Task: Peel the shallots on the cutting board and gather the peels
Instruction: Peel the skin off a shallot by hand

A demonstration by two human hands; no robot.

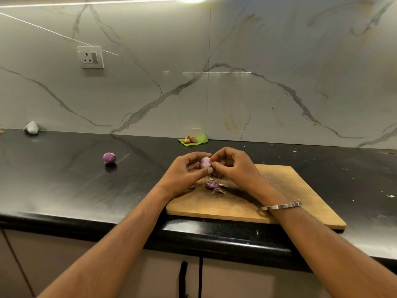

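Note:
A pale purple shallot [205,162] is held above the far left corner of the wooden cutting board [247,203]. My left hand [186,171] grips it from the left and below. My right hand [231,166] pinches it at its right side with fingertips and thumb. Several purple peels [212,185] lie on the board just under my hands. One more peel piece [191,186] shows at the board's left edge, partly hidden by my left wrist. Another purple shallot [109,157] sits alone on the black counter to the left.
The black counter [64,186] runs under a marble backsplash. A green leaf with brown pieces [192,140] lies at the wall behind the board. A grey lump [31,127] sits far left. A wall socket [92,57] hangs above. Small white scraps dot the counter at right.

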